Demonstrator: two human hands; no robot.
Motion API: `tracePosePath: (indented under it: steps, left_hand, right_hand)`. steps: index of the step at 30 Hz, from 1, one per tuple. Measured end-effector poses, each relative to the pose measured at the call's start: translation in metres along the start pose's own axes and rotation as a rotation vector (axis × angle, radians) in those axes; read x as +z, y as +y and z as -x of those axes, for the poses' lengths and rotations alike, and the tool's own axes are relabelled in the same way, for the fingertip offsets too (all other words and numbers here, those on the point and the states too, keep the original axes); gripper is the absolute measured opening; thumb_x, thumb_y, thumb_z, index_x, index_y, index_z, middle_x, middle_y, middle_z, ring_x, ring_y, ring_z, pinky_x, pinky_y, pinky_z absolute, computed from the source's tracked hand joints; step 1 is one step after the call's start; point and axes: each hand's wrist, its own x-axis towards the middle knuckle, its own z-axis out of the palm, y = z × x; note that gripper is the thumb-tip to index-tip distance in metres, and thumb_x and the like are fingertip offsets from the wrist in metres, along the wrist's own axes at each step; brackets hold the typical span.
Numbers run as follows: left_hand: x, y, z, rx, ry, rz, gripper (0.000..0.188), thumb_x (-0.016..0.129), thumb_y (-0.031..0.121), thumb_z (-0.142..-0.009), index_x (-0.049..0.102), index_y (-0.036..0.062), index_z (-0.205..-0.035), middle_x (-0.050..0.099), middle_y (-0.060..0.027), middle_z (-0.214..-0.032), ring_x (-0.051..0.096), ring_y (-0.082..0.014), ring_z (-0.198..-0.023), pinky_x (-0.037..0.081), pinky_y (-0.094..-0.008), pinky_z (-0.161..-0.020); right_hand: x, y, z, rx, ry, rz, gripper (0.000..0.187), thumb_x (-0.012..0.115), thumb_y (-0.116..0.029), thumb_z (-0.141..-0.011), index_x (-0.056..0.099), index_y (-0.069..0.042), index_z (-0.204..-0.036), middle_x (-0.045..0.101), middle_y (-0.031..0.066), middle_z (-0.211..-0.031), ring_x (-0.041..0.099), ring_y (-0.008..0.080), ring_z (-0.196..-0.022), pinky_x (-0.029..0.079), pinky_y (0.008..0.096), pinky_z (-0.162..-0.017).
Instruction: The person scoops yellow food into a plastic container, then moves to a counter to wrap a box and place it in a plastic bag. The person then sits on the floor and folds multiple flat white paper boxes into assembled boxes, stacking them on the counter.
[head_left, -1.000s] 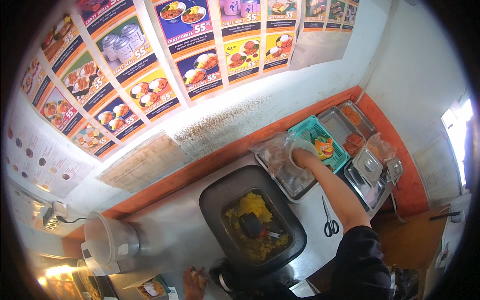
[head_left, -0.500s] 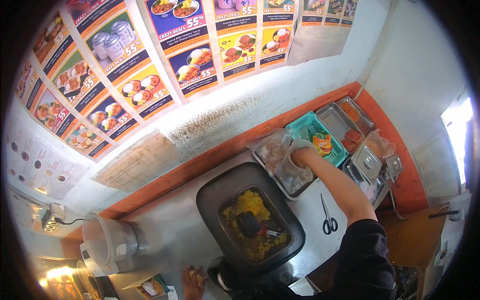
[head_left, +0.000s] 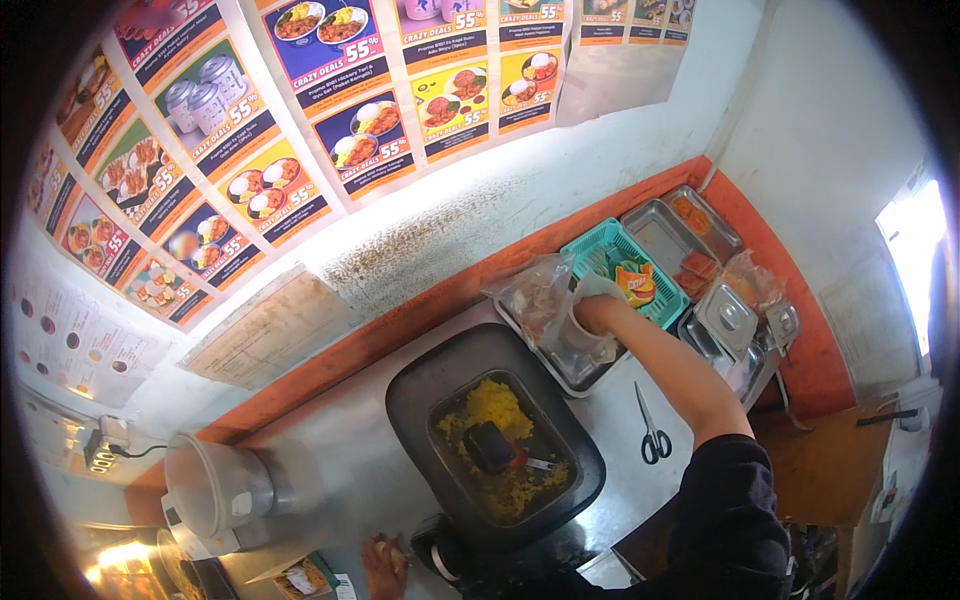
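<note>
Work looks unfinished: crumbled yellow food (head_left: 497, 405) lies in the pan (head_left: 418, 400), and the right hand (head_left: 593, 316), fingers too hidden to judge, reaches inside a tub (head_left: 597, 347) near the surface's (head_left: 622, 420) back edge.

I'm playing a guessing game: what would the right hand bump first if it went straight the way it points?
Probably the inner wall of the pale tub around the right hand, though how deep it reaches is hidden.
</note>
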Motion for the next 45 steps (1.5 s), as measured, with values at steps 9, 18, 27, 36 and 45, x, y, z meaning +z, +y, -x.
tracePosePath:
  steps: [9,18,27,36,45]
  left_hand:
    - [-0.004,0.004,0.006,-0.102,-0.062,0.026,0.057,0.074,0.018,-0.095,0.056,0.0074,-0.148,0.045,-0.0275,-0.156,0.042,-0.0515,-0.146,0.034,-0.0625,-0.123]
    - [0.005,-0.007,0.003,0.018,-0.028,-0.092,0.059,0.071,0.025,-0.101,0.052,0.0083,-0.154,0.048,-0.0269,-0.156,0.045,-0.0506,-0.146,0.034,-0.0616,-0.124]
    - [0.004,-0.002,0.0,0.121,0.04,-0.193,0.064,0.074,0.023,-0.104,0.047,0.0085,-0.159,0.054,-0.0234,-0.153,0.048,-0.0469,-0.144,0.035,-0.0607,-0.125]
    - [0.014,-0.021,0.011,0.061,0.051,0.01,0.045,0.071,0.021,-0.104,0.055,0.0047,-0.143,0.058,-0.0229,-0.145,0.052,-0.0452,-0.139,0.04,-0.0618,-0.117]
    - [0.034,-0.041,0.02,-0.032,-0.021,-0.021,0.056,0.07,0.025,-0.1,0.055,0.0072,-0.151,0.047,-0.0299,-0.155,0.046,-0.0527,-0.141,0.037,-0.0628,-0.119]
  right_hand:
    - [-0.076,-0.009,0.052,-0.029,-0.109,-0.166,0.033,0.084,-0.02,-0.085,0.084,-0.003,-0.112,0.081,0.0217,-0.117,0.078,0.0386,-0.108,0.061,0.0457,-0.092]
    - [-0.066,0.057,0.076,0.092,0.272,-0.718,0.04,0.088,-0.03,-0.085,0.083,-0.005,-0.116,0.081,0.0167,-0.113,0.076,0.0333,-0.106,0.058,0.0428,-0.093]
    - [-0.079,0.076,0.098,-0.043,0.296,-1.096,0.02,0.076,-0.015,-0.095,0.081,0.0,-0.106,0.077,0.0005,-0.094,0.065,0.0096,-0.087,0.054,0.0336,-0.08]
    - [-0.164,0.023,0.04,-0.188,0.454,-0.972,0.023,0.077,-0.016,-0.088,0.08,-0.002,-0.106,0.077,0.0158,-0.096,0.073,0.0262,-0.089,0.056,0.0396,-0.08]
    - [-0.107,-0.047,-0.018,-0.027,0.11,-0.238,0.017,0.082,-0.018,-0.079,0.085,-0.01,-0.094,0.081,0.016,-0.1,0.078,0.0378,-0.096,0.06,0.0489,-0.083]
